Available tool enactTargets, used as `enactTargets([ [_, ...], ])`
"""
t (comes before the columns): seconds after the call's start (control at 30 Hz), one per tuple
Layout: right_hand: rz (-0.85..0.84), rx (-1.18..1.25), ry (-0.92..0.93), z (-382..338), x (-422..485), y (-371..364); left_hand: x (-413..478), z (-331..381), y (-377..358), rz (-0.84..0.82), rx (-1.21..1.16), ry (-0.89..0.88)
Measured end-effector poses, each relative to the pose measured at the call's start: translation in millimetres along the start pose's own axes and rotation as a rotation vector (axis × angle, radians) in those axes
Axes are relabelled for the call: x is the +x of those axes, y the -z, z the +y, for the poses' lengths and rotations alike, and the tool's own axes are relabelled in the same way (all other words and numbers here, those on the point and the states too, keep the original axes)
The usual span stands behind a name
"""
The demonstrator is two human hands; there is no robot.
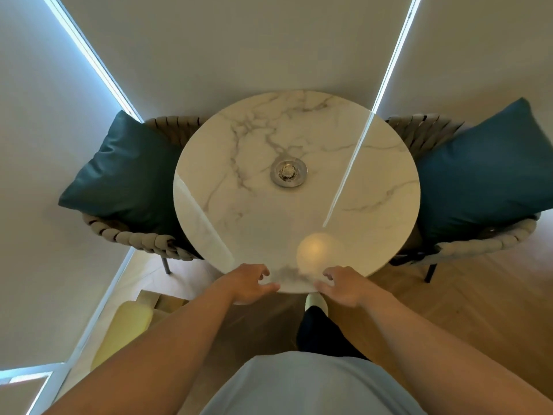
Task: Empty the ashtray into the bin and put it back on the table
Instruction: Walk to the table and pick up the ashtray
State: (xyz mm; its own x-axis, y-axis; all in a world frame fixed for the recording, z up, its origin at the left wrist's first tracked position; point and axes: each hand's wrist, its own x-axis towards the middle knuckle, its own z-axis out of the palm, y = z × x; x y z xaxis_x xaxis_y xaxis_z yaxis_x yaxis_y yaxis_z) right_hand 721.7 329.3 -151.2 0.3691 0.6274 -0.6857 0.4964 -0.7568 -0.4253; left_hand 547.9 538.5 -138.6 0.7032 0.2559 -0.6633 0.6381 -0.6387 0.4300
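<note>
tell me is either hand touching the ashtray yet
Apart. The head view shows the ashtray alone near the table's middle, with bare marble between it and the left hand and right hand at the near edge.

One ashtray (289,174), one table (374,181), two chairs (140,238) (484,244), two cushions (122,172) (484,172).

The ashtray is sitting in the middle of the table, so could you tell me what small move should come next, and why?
Probably reach one hand forward to the ashtray. Both the left hand and the right hand are open and empty at the near edge of the round marble table, while the ashtray, with debris in it, sits untouched near the table's centre, beyond both.
</note>
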Motion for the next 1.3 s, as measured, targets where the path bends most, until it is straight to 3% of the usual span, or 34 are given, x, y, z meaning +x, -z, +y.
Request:
enactTargets([
  [0.4, -0.023, -0.075, 0.073, -1, 96, 115, 81, 42, 85, 0.029, -0.054, 0.099],
  [0.77, 0.057, -0.110, 0.094, -13, 159, 186, 143, 47, 152, 0.092, -0.073, 0.125],
  [1.13, 0.159, -0.107, 0.071, -41, 215, 215, 217, 22, 196, 0.257, 0.049, 0.058],
  [1.3, 0.188, -0.074, 0.074, -52, 240, 217, 243, 14, 200, 0.253, 0.138, 0.022],
])
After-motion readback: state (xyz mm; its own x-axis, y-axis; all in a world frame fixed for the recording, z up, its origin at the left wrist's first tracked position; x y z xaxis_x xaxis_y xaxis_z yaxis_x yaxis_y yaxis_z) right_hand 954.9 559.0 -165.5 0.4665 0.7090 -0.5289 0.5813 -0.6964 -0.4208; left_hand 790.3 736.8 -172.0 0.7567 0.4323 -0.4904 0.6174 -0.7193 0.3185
